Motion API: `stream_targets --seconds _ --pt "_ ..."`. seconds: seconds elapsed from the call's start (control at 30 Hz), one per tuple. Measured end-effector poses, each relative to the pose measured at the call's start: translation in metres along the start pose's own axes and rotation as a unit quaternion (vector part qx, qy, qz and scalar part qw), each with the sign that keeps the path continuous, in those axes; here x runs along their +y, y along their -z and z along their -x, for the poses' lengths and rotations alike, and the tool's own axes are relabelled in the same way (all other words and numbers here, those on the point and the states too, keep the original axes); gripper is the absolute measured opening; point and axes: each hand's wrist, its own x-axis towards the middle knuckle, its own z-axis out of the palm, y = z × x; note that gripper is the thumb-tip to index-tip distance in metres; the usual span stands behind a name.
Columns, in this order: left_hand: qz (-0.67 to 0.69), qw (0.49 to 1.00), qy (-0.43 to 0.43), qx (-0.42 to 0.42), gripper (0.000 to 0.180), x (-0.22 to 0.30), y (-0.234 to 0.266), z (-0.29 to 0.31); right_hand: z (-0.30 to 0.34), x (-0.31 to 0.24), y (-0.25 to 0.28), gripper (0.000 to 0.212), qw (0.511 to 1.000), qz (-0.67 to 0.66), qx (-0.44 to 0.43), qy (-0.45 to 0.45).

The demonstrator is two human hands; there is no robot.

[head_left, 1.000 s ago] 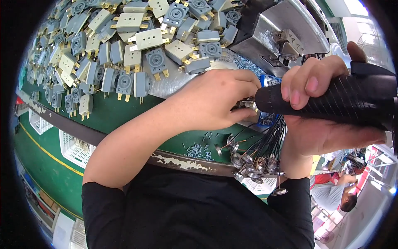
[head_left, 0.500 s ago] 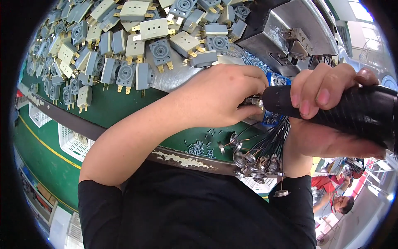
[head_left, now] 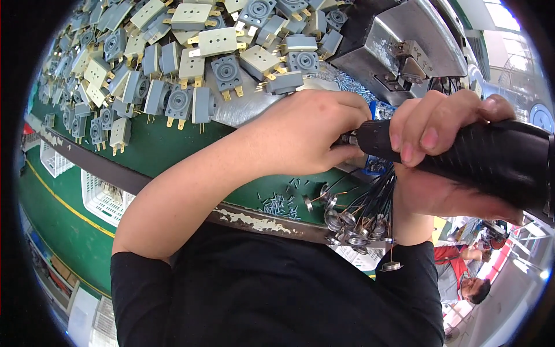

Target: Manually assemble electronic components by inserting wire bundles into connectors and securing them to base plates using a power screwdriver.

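Observation:
My right hand (head_left: 445,124) is wrapped around a thick black electric screwdriver (head_left: 503,159), which lies across the view with its nose pointing left. My left hand (head_left: 312,130) is closed in a pinch at the tool's metal tip; whatever sits between its fingers is hidden. Just beyond the fingers is a blue tray (head_left: 378,165) of small metal parts, partly covered by the screwdriver. Below the hands a bundle of dark wires (head_left: 376,199) ends in several round metal discs (head_left: 347,222), some hanging over the table edge.
Grey and cream switch-like blocks (head_left: 217,41) with brass terminals pile up at the back left. Loose screws (head_left: 278,205) lie on the green table (head_left: 150,153). A metal fixture (head_left: 413,43) stands at back right. White baskets (head_left: 101,194) sit below the edge; another person (head_left: 468,277) is far right.
The screwdriver and my right hand have shifted slightly left and its nose sits closer to my left fingers. My left hand has barely moved.

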Motion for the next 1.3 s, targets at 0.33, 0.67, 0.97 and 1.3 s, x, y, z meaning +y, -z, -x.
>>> stream_targets --seconds 0.33,0.67,0.97,1.3 --pt "0.009 0.999 -0.043 0.000 0.034 0.002 -0.001 -0.002 -0.019 -0.037 0.035 0.121 0.999 -0.015 0.022 -0.021" --pt "-0.076 0.972 -0.213 0.059 0.034 0.011 -0.008 -0.001 0.004 -0.040 0.039 0.070 0.966 0.223 0.104 -0.084" --pt "-0.039 0.983 -0.175 0.040 0.032 0.013 -0.012 0.006 0.042 -0.086 0.029 0.024 0.865 0.449 0.088 -0.206" --pt "-0.065 0.978 -0.140 0.144 0.043 0.019 -0.017 0.011 0.059 -0.070 0.009 0.045 0.804 0.518 -0.161 -0.241"
